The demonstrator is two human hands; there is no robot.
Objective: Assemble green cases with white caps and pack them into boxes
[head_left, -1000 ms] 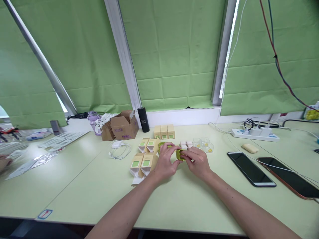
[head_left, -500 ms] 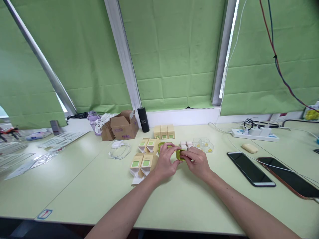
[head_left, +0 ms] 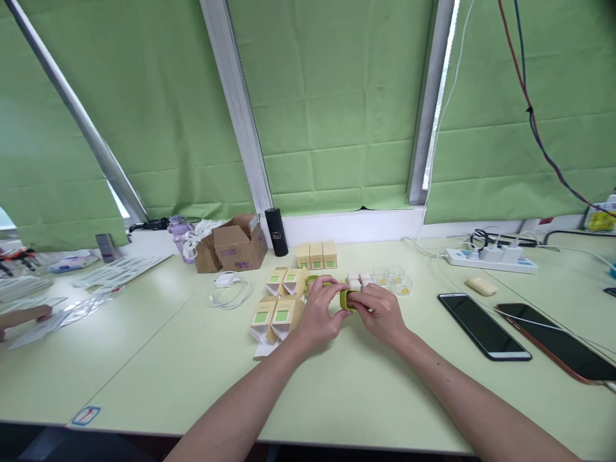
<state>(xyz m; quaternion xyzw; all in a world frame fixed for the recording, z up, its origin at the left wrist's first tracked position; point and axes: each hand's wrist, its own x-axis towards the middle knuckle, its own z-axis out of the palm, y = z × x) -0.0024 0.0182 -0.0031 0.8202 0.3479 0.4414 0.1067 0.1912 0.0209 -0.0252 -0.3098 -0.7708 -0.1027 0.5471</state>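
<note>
Between my hands is a small hollow olive-green case (head_left: 344, 300), its open end turned to the right. My left hand (head_left: 323, 309) grips it with thumb and fingers. The fingertips of my right hand (head_left: 383, 312) are pinched at the opening and partly inside; whether they hold anything there is hidden. Behind my left hand another green piece (head_left: 312, 280) shows in part. Open small cartons (head_left: 282, 312) with green labels stand left of my hands. Small pale pink-and-white blocks (head_left: 359, 280) and clear rounded plastic pieces (head_left: 392, 280) with yellow spots lie beyond my right hand.
Closed small cartons (head_left: 316, 255) stand farther back, near a black cylinder (head_left: 276, 232) and a brown cardboard box (head_left: 240, 242). Two phones (head_left: 484, 327) and a power strip (head_left: 491, 260) are at right. Another person's hand (head_left: 26, 316) reaches over plastic sheets at far left.
Another person's hand has come into view at the far left edge. My own hands and the green case have barely moved.
</note>
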